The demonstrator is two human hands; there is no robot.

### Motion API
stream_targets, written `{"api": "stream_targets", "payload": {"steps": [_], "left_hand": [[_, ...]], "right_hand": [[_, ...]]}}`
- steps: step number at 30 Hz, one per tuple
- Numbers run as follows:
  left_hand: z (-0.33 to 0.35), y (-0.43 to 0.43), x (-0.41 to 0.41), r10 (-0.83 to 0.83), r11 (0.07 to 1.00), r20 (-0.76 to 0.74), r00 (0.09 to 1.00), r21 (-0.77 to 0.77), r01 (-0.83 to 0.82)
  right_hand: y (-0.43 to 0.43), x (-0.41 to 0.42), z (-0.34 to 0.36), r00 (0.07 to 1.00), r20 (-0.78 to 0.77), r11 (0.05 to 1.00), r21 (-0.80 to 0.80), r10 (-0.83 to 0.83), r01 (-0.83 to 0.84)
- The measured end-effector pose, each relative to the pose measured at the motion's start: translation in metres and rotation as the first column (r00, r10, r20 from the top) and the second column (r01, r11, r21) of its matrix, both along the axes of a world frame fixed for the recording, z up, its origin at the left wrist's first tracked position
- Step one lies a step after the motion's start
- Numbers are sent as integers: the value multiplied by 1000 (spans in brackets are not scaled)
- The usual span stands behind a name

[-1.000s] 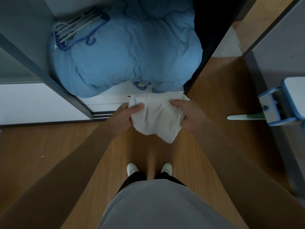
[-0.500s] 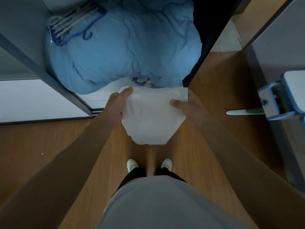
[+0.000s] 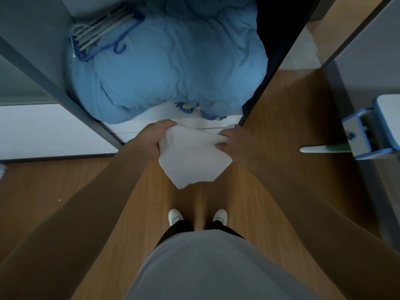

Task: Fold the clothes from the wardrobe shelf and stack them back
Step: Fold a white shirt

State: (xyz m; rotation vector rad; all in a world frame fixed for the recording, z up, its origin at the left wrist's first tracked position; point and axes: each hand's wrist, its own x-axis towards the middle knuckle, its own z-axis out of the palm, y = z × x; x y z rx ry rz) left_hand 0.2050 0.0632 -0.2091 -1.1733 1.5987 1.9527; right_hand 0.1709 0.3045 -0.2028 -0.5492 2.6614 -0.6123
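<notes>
Above the wooden floor (image 3: 129,202), the left hand (image 3: 151,139) and right hand (image 3: 234,140) each grip an upper corner of the white garment (image 3: 192,161), fingers curled into the cloth hanging between them. Just beyond, the wardrobe shelf (image 3: 155,118) holds a blue duvet (image 3: 173,61) with hangers (image 3: 101,31) on top

Plain light grey shirt (image 3: 205,269) fills 6 o'clock. Black trouser legs (image 3: 176,231) show past its hem, toward 12. White left shoe (image 3: 175,215) and right shoe (image 3: 220,215), rounded toes. My forearms (image 3: 93,204) are bare.
</notes>
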Motion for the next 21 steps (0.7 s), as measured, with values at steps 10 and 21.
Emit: {"api": "stream_targets", "payload": {"steps": [10, 21], "left_hand": [[-4, -24, 5, 155, 978, -58, 986, -131, -162], [-12, -23, 31, -170, 971, -506, 846, 60, 231]], "right_hand": [[-2, -4, 30, 963, 140, 951, -246, 228, -189], [3, -5, 44, 749, 657, 724, -557, 83, 408]]}}
